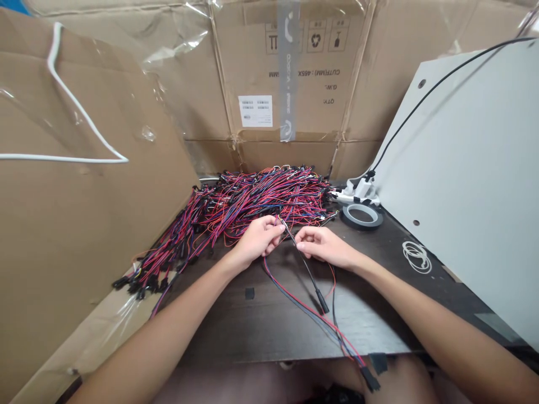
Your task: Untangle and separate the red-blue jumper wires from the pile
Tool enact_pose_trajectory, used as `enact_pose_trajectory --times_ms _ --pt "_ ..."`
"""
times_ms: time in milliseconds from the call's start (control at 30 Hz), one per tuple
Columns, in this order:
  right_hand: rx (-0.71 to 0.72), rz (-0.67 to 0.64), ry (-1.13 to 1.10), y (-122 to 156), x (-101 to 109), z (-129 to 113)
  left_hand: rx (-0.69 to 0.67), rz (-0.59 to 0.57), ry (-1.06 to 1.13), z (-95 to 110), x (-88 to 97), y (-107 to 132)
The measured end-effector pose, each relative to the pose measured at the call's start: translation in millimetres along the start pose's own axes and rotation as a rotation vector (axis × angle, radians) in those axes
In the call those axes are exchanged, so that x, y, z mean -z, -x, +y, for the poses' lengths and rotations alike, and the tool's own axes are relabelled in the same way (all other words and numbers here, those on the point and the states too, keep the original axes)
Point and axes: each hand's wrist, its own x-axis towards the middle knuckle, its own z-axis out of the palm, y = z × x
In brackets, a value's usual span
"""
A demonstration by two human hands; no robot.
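Upside-down carton (pixel 248 67), reads "QTY", "G.W."
Left hand (pixel 261 238) pinches a black cable (pixel 315 285); right hand (pixel 323 246) half-curled beside it, whether gripping I can't tell.

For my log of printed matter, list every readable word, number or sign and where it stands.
"CUTF(MM) : 465X", upside down on the cardboard box; grey tape covers what follows, up to "MM".
"G.W:", upside down on the box.
"QTY:", upside down on the box.
Signs on the box: recycling arrows, a glass, one part-covered by the tape.
White label: print too small to read.
Grey tape: lettering too blurred to read.
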Motion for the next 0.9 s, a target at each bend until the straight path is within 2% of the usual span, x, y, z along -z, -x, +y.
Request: enact_pose_trajectory --times_ms 167,233,300,667,900 --pt "0.102 -0.053 0.289 1.0 -3.6 1.8 -0.02 -0.028 0.071 -3.3 -6.9 0.5" --pt "0.107 -0.048 0.324 1.2 -4.2 1.0 -0.026 -0.046 0.104 -3.4 -7.8 0.6" --pt "0.079 -0.039 0.267 1.3 -4.3 0.3 -0.027 -0.05 0.136 -2.9 -7.4 0.9" --pt "-0.149 -0.059 -0.337 -1.4 -0.4 2.3 0.051 -0.042 0.205 0.3 -6.6 1.6" --pt "-0.171 0.034 -0.315 -1.1 2.4 -2.4 0.08 -0.016 0.166 2.0 -6.4 1.8"
